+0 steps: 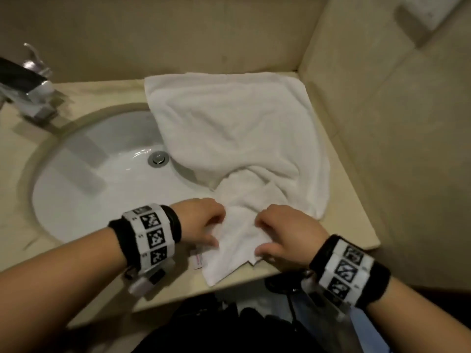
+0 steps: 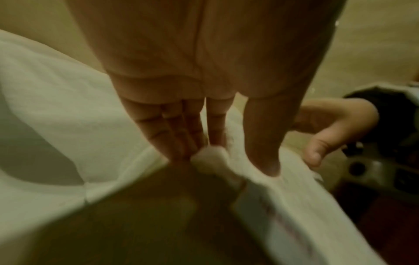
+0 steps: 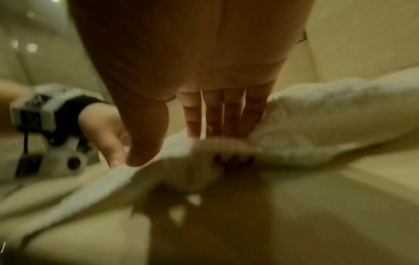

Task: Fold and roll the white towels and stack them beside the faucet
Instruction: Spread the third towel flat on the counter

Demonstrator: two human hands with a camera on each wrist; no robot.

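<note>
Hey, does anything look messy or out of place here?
Yes. The white towel lies rumpled and twisted on the counter, its left edge drooping into the sink. Both hands pinch its near end.

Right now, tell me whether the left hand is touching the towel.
Touching. The left wrist view shows the left hand pinching a fold of the towel between thumb and fingers; the head view agrees.

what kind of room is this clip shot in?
Most likely a bathroom, perhaps a hotel's: a white oval sink set under a beige stone counter, a chrome faucet behind it, and a white towel spread on the counter, which both hands grip.
</note>
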